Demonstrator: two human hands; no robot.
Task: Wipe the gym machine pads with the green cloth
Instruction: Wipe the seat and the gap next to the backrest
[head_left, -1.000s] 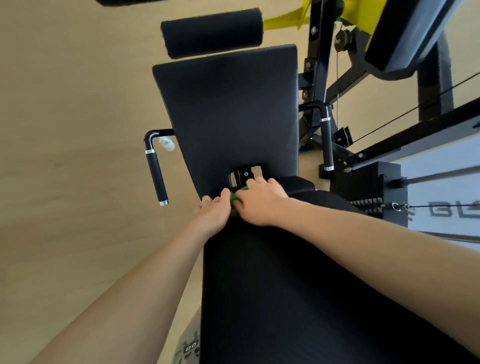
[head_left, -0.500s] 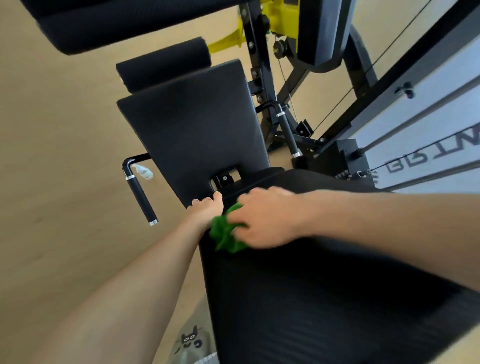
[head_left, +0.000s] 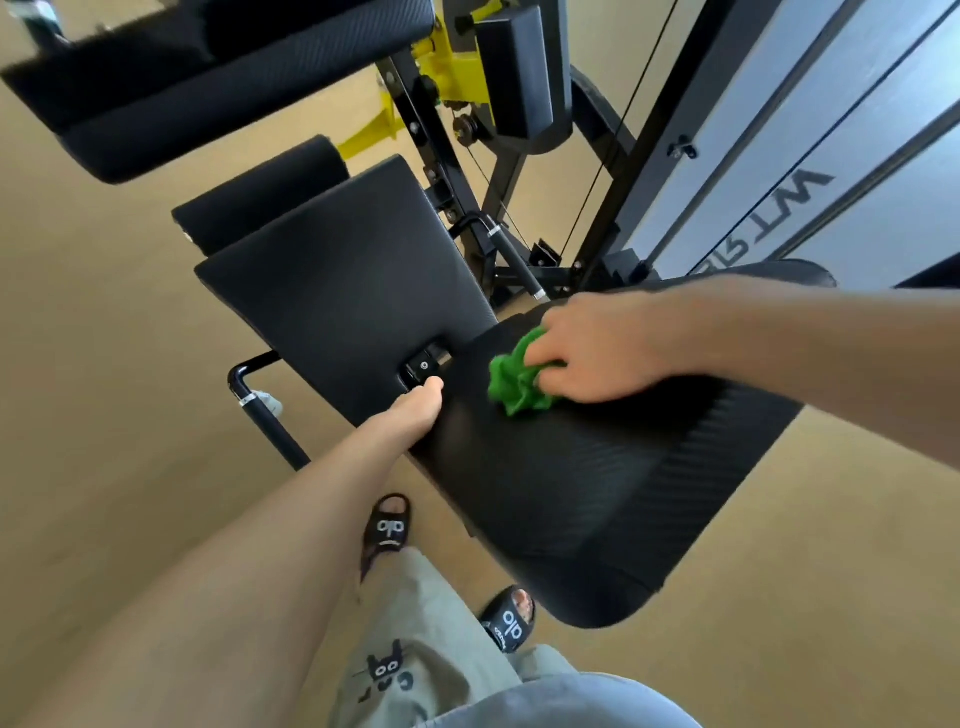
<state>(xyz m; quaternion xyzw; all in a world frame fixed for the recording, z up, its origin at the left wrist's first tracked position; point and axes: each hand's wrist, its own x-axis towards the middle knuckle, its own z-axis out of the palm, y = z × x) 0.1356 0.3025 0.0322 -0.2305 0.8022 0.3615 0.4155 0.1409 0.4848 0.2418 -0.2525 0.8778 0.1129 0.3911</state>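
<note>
A crumpled green cloth (head_left: 517, 382) lies on the black seat pad (head_left: 587, 499) near its far end. My right hand (head_left: 597, 348) grips the cloth and holds it against the pad. At the pad's left corner, beside the hinge bracket (head_left: 423, 366), my left hand (head_left: 418, 410) holds the edge, its fingers curled out of sight underneath. The black back pad (head_left: 343, 291) slopes away beyond the hinge. A black roller pad (head_left: 260, 200) sits behind it, and a wide black pad (head_left: 208, 78) hangs across the top left.
A black side handle (head_left: 265, 415) juts out left of the seat. The machine's black and yellow frame (head_left: 447, 67), cables and a grey weight-stack cover (head_left: 810, 171) stand at the right. My feet in black slippers (head_left: 387, 530) are on the tan floor below the seat.
My right hand has slid the green cloth to the right along the seat pad, away from my left hand. The view has swung and pulled back, bringing my legs and slippers into sight.
</note>
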